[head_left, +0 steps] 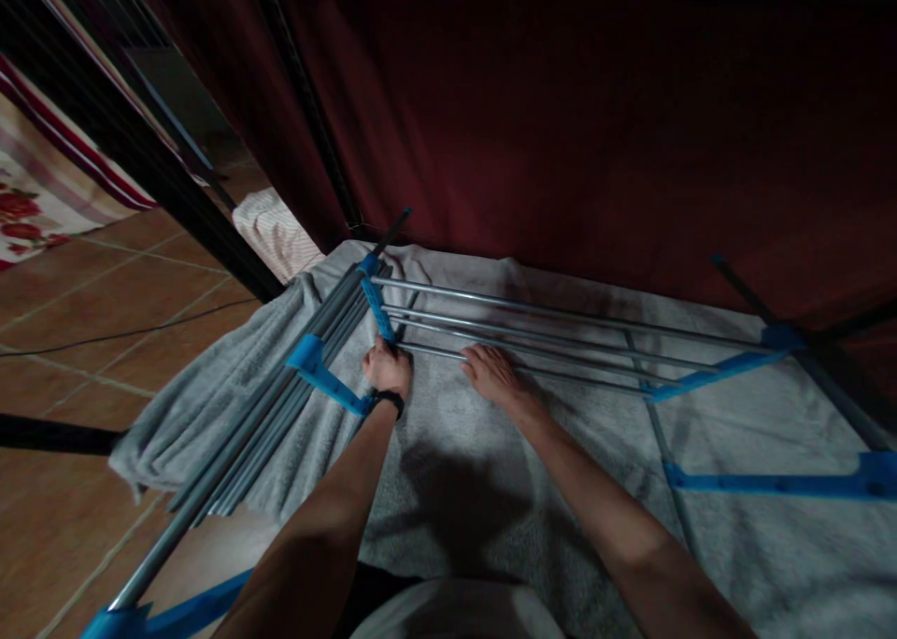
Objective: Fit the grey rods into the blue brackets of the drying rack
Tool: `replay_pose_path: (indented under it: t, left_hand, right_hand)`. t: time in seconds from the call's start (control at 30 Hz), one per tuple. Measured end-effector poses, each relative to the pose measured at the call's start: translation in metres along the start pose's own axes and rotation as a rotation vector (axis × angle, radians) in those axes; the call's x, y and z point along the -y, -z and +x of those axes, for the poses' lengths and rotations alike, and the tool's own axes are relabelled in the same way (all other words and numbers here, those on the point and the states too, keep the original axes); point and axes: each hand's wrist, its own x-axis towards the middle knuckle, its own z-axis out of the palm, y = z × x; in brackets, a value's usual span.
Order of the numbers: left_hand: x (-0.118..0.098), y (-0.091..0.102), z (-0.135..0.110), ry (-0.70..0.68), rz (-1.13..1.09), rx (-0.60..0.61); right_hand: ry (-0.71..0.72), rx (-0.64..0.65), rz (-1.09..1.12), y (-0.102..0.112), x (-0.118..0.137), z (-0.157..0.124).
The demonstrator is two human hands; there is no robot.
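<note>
A rack of thin metal rods point(561, 328) with blue plastic brackets lies on a grey towel. My left hand point(388, 368), with a dark band at its wrist, is closed around the lower end of the left blue bracket point(378, 307), where the nearest rod meets it. My right hand point(489, 373) curls over that same nearest rod, a little to the right. At the far end, the rods meet another blue bracket point(715, 375). Below my left hand is a second left bracket point(326, 377) with no rods across from it.
Several loose grey tubes point(263, 443) lie on the towel point(476, 471) at the left. Another blue bracket point(771, 485) is at the right. Dark red fabric point(561, 134) hangs behind. Black frame bars point(175, 181) and a cable point(140, 329) cross the tiled floor point(77, 331).
</note>
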Motion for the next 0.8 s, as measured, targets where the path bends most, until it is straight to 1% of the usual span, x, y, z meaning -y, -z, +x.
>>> replay_pose_path:
  t: [0.1,0.17,0.23,0.33,0.4,0.53,0.6,0.8]
  left_hand:
    - [-0.002,0.001,-0.001,0.006,-0.02,-0.009]
    - [-0.003,0.001,-0.002,0.009,-0.046,-0.014]
    - [-0.004,0.002,-0.002,0.013,-0.075,-0.015]
    - [-0.006,0.006,-0.002,0.036,-0.148,-0.024]
    - [-0.008,0.009,-0.001,0.061,-0.212,-0.026]
    - [-0.01,0.014,0.0,0.076,-0.268,0.004]
    - [-0.009,0.014,0.001,0.07,-0.269,0.013]
    - [-0.004,0.009,0.0,0.076,-0.241,0.009]
  right_hand:
    - [0.131,-0.14,-0.029,0.001,0.01,-0.018]
    - [0.188,-0.219,-0.041,0.005,0.018,-0.025]
    - [0.158,-0.291,-0.059,0.012,0.023,-0.024]
    - [0.038,-0.338,-0.084,0.023,0.026,-0.008]
    - [0.002,-0.312,-0.095,0.028,0.026,0.005]
    - [-0.047,-0.189,-0.105,0.029,0.028,0.02]
    - [-0.057,-0.138,-0.106,0.029,0.03,0.022]
    - [-0.048,-0.062,-0.062,0.034,0.029,0.019]
